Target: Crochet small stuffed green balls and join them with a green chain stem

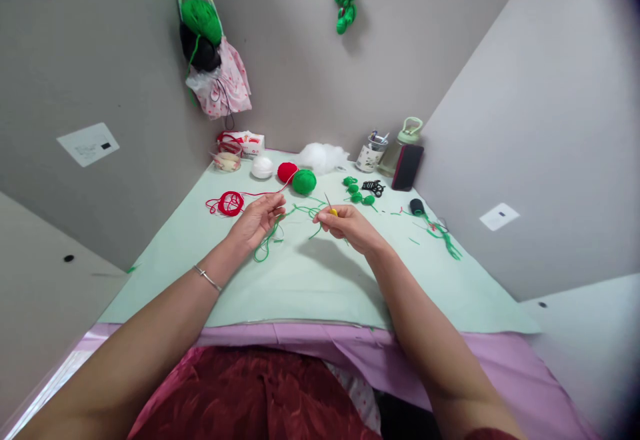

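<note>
My right hand [345, 225] is closed around a crochet hook with a yellow handle [334, 212], its thin metal shaft pointing up and away from me. Green yarn [315, 232] hangs beneath the right fingertips. Opposite it, my left hand [257, 221] is raised just above the table with its fingers curled inward. A strand of green yarn [270, 237] runs at its fingertips and loops down onto the tabletop. Just beyond the hands sit a green yarn ball [304, 182] and a red yarn ball [287, 173]. Loose red yarn [231, 204] lies coiled left of them.
White stuffing [323, 158] and a white yarn ball [261, 167] lie at the back. Small green knitted pieces [355, 190], a black clip [373, 188], a phone [407, 167], a bottle [400, 150] and a pen cup [371, 155] stand right. Walls enclose the table [300, 293].
</note>
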A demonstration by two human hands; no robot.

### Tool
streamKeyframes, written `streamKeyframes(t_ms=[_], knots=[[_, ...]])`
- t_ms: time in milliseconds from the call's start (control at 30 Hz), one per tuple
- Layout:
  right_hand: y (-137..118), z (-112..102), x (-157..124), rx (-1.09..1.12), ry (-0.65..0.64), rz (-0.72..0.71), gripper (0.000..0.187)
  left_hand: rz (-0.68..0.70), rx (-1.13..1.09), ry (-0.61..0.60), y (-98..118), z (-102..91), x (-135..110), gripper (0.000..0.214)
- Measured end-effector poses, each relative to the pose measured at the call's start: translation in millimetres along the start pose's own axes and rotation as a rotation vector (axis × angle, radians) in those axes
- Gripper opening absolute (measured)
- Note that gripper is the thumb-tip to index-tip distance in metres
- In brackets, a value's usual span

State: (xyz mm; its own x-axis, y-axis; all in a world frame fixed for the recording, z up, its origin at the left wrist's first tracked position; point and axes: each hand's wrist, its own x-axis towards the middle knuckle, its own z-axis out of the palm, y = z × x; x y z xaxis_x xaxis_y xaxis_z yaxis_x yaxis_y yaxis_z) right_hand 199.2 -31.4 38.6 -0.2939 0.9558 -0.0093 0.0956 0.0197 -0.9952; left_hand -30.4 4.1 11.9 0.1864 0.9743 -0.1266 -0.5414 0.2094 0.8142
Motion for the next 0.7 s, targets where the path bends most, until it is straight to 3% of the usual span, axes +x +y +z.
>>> streamKeyframes(t_ms=[233,300,467,567,700], knots=[[-14.3,-18.2,-11.8,0.077,0.015,-0.077,0.045,0.180,0.113,0.039,5.9,-9.3,3.8,0.016],[-15.3,-15.7,-13.2,0.072,0.010,-0.074,0.043,0.181,0.193,-0.048,7.1,-2.8,-2.6,0.020],[-14.7,-1.5,-13.0,0.062,-0.047,-0.043,0.041,0.032,0.451,-0.413,-0.1,17.4,-22.8,0.027],[-19.8,-10.7,-15.3,0.165,0.097,-0.168,0.040,0.034,0.571,-0.458,0.0,14.9,-21.2,0.021],[-31.4,-46.7,-23.4,0.288,0.379,-0.421,0.035,0.159,0.651,-0.319,12.7,-2.4,-5.2,0.022]])
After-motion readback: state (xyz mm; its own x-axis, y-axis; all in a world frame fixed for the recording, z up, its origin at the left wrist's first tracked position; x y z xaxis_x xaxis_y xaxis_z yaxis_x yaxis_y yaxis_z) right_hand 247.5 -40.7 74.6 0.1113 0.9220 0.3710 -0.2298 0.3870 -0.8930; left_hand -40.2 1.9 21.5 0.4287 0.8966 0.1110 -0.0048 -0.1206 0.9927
